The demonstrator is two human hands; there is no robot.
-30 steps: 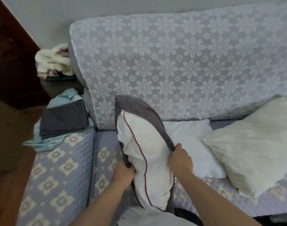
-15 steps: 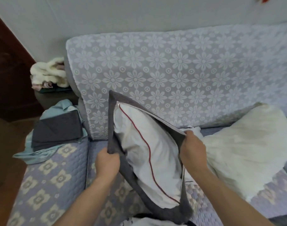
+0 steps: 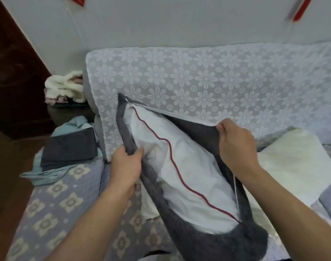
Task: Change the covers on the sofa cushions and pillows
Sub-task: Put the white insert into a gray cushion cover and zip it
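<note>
A white pillow point(image 3: 189, 178) with a red piped seam lies inside a dark grey cover point(image 3: 204, 242), whose long open side faces me. My left hand point(image 3: 126, 162) grips the cover's left edge. My right hand point(image 3: 236, 147) pinches the opposite edge near its top and holds it out to the right, so the opening gapes wide. The cover's closed bottom hangs low toward me above the sofa seat point(image 3: 53, 200).
A bare cream pillow point(image 3: 292, 162) lies on the seat at right, and a white pillow point(image 3: 149, 206) shows under the cover. Folded grey and light blue covers point(image 3: 68, 147) rest on the armrest. A fluffy bundle point(image 3: 65, 87) sits behind it. The backrest point(image 3: 198, 78) has floral lace.
Both hands have lifted the pillow and cover higher and pulled the opening's edges further apart. The view has tilted up, showing more wall.
</note>
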